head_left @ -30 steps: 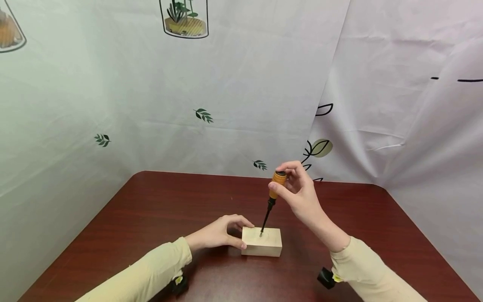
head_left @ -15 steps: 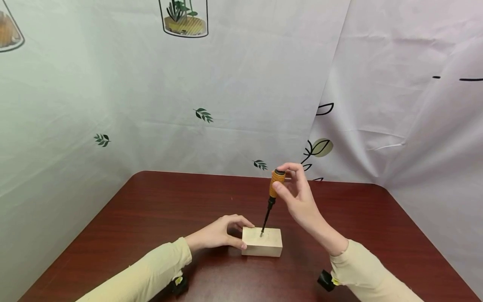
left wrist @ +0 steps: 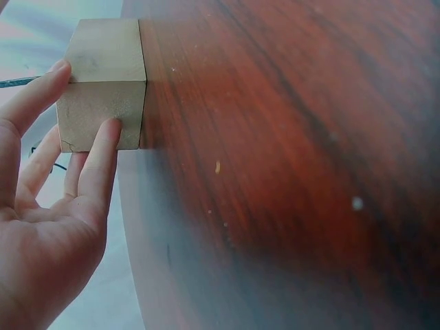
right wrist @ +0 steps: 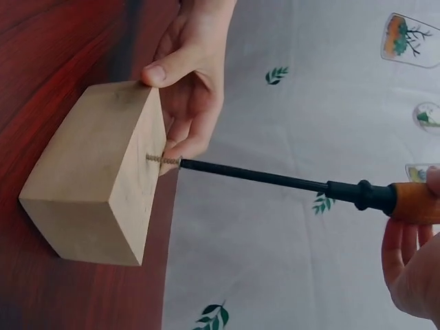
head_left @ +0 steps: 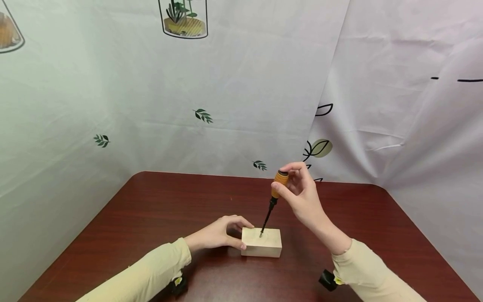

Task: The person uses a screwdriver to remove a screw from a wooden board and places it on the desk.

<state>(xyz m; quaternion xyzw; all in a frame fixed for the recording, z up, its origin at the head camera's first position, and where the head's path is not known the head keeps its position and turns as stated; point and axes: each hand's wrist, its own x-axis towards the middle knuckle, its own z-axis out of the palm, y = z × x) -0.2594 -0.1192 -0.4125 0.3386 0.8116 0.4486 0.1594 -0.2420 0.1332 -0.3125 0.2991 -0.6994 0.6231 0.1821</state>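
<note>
A pale wooden block (head_left: 264, 248) lies on the table, its left end held by my left hand (head_left: 216, 234), thumb at the near side and fingers at the far side. From the block's top face a threaded screw (right wrist: 163, 159) stands out, part of its thread showing. The black shaft of a screwdriver (head_left: 268, 213) meets the screw's head, leaning slightly right toward its top. My right hand (head_left: 305, 196) grips the orange handle (right wrist: 414, 201), with the thumb on its side and a fingertip on the dark end cap. In the left wrist view, fingers (left wrist: 103, 158) press the block's end face.
The dark red wooden table (head_left: 181, 197) spreads around the block. Behind it hangs a white cloth (head_left: 241, 84) printed with leaves and jars. A small black device (head_left: 327, 280) sits under the right sleeve, another (head_left: 179, 287) under the left.
The screwdriver's handle has tipped slightly left, then back right, as my right thumb and fingers shift around it. My left hand and the block have stayed put.
</note>
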